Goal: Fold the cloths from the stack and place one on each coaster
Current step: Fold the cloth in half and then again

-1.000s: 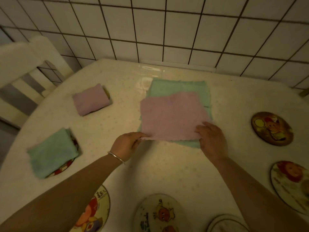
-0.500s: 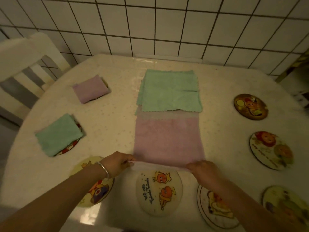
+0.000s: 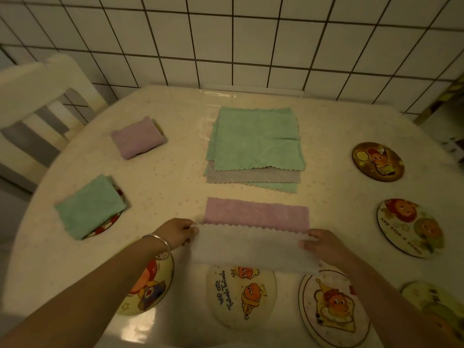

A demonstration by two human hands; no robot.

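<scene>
L hand [image 3: 178, 233] & R hand [image 3: 324, 244] each pinch a corner of pink cloth [image 3: 256, 217], near edge lifted, frame centre-bottom.

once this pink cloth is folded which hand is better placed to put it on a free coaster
Probably the right hand: three bare coasters lie on its side, the nearest close by. Both hands pinch the pink cloth now.

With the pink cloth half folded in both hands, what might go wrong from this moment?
1. The left hand and right hand pinch only the corners of the pink cloth; the folded flap may sag or land crooked on the far edge.
2. The cloth's near part lies over the coaster with orange characters, so sliding the cloth may shift that coaster.
3. The stack lies close behind; pushing the fold forward may disturb it.
</scene>
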